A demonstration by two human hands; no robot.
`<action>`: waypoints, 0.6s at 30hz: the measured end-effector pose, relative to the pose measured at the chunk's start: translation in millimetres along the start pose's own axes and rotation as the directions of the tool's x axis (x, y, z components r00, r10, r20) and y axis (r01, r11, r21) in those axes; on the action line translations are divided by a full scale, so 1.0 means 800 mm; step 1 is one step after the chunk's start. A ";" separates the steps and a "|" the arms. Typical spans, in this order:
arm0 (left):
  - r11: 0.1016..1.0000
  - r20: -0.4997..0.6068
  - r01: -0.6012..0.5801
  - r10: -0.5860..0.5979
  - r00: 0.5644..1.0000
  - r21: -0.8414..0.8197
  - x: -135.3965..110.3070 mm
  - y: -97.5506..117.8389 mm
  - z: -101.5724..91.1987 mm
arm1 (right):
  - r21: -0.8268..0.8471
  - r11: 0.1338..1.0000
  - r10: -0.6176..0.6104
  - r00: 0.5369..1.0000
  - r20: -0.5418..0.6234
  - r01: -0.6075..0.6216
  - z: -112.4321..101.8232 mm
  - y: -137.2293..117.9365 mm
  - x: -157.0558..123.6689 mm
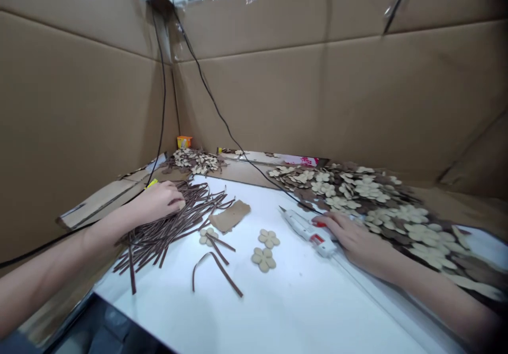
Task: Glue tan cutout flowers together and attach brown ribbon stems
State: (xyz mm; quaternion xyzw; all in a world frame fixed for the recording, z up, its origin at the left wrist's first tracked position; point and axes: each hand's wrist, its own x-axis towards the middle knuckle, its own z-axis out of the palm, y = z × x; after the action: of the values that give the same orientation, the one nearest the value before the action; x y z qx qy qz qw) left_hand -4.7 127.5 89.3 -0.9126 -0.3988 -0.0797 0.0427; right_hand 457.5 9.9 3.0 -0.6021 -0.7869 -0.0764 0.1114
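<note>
My left hand (161, 200) rests curled on a pile of dark brown strips (166, 229) at the left of the white table (286, 311); what its fingers hold is hidden. My right hand (351, 237) lies on a white glue gun (307, 231) with a red trigger, fingers wrapped over its rear. Between the hands lie two beige flower cutouts (266, 248), a third flower (208, 236) with brown strips on it, a bent loose strip (216, 272) and a scrap of cardboard (230, 215).
A large heap of beige and brown flower cutouts (377, 200) spreads along the right. A smaller heap (196, 162) sits at the back left beside a small orange box (184, 142). A black cable (214, 105) runs down to the glue gun. Cardboard walls (317, 89) enclose the table.
</note>
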 end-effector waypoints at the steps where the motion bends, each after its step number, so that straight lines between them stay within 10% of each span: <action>1: 1.000 0.020 0.010 -0.010 1.000 0.001 0.008 -0.001 0.004 | -0.008 1.000 0.011 1.000 -0.015 -0.011 -0.002 -0.003 -0.003; 9: 1.000 0.093 0.007 -0.006 0.996 -0.017 0.061 0.007 0.056 | -0.029 0.991 0.120 0.979 -0.162 -0.127 0.011 -0.007 -0.017; 18: 0.998 0.011 0.048 -0.048 0.999 -0.038 0.082 -0.018 0.026 | 0.073 0.991 0.120 0.979 -0.162 -0.110 0.026 0.007 -0.023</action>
State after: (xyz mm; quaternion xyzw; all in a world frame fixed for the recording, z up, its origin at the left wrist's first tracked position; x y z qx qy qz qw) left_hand 31.0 187.3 80.9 -0.9038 -0.4191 -0.0837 0.0215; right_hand 465.7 -0.4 -22.0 -0.6342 -0.7408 -0.0948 0.2001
